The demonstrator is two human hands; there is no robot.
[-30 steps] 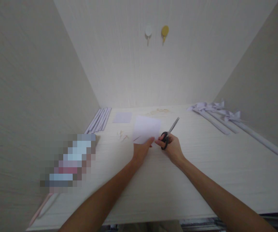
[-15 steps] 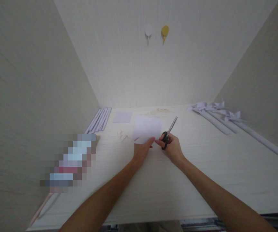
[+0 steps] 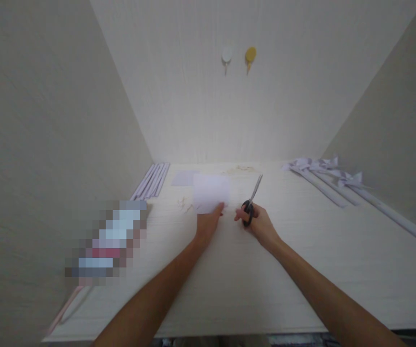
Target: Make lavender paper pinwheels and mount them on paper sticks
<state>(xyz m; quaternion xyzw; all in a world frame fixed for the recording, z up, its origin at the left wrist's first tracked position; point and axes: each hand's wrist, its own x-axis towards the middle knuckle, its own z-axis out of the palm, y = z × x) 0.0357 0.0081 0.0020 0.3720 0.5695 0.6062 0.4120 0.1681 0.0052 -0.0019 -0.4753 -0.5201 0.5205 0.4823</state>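
My left hand (image 3: 208, 222) pinches the near edge of a pale lilac paper sheet (image 3: 211, 193) and holds it just above the white table (image 3: 302, 260). To its right, my right hand (image 3: 260, 222) grips black-handled scissors (image 3: 251, 200), fingers through the loops. The blades point away and slightly right, closed or nearly so. A small gap separates the scissors from the paper.
Rolled lilac paper sticks (image 3: 152, 179) lie at the back left beside a flat lilac square (image 3: 183, 178). Paper pinwheels on sticks (image 3: 332, 180) lie at the back right. Small scraps (image 3: 184, 203) sit left of the sheet. Two wall hooks (image 3: 239, 55) hang above. A blurred patch (image 3: 109, 241) lies at the left.
My left hand has drawn the paper sheet leftward, away from the scissors. The scissors' blades have swung more upright. The view has shifted slightly.
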